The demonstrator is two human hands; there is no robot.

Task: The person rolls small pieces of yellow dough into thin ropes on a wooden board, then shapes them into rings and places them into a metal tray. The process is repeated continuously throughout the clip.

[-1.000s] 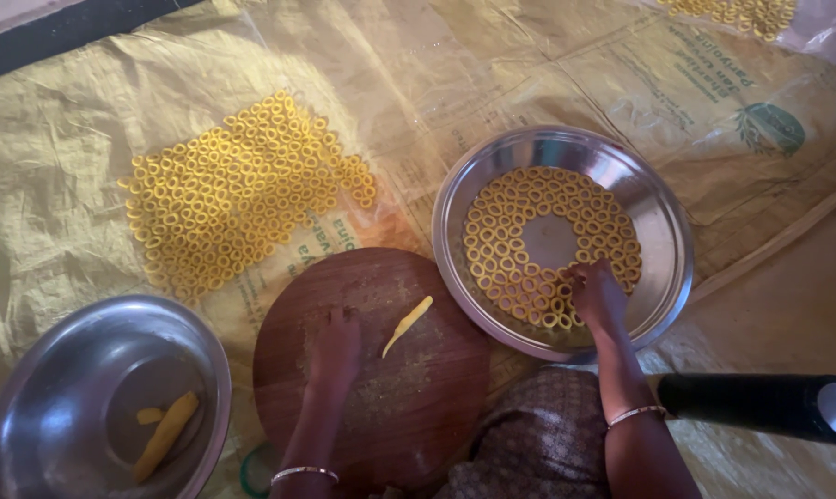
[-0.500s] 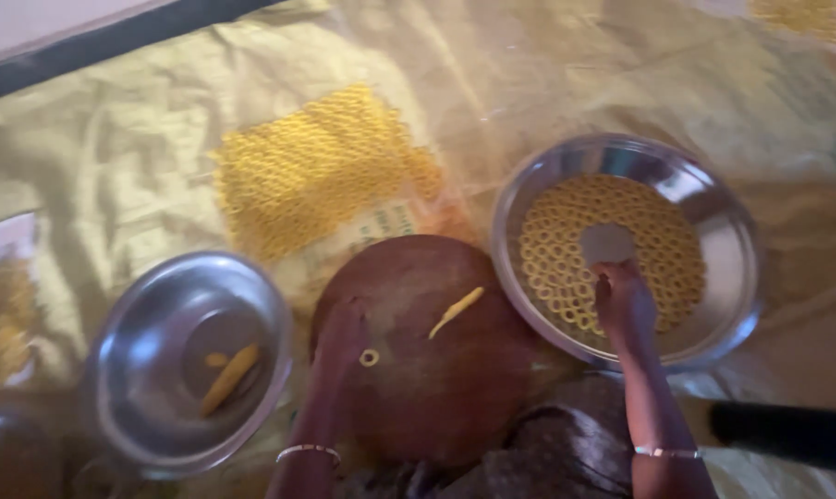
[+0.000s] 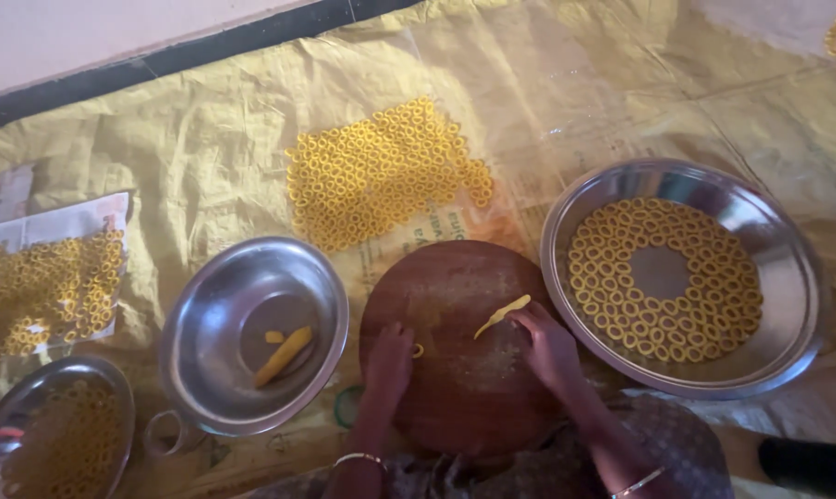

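A round brown wooden board (image 3: pixel 455 305) lies in front of me. My left hand (image 3: pixel 388 360) rests on it, fingertips touching a small yellow dough ring (image 3: pixel 418 350). My right hand (image 3: pixel 545 340) pinches one end of a thin yellow dough strip (image 3: pixel 501 316) lying on the board. To the right stands a wide steel plate (image 3: pixel 787 268) lined with several yellow dough rings (image 3: pixel 704 305) around a bare centre. Left of the board a steel bowl (image 3: pixel 224 277) holds two pieces of yellow dough (image 3: pixel 283 354).
Several yellow rings (image 3: pixel 381 171) are spread on the yellow woven sheet (image 3: pixel 187 139) beyond the board. More rings lie on paper (image 3: pixel 48 286) at far left and fill a steel bowl (image 3: pixel 53 434) at bottom left. A black object (image 3: pixel 811 462) sits at bottom right.
My right hand has moved from the steel plate of rings back to the board and taken hold of the dough strip. The view has shifted left, showing more bowls.
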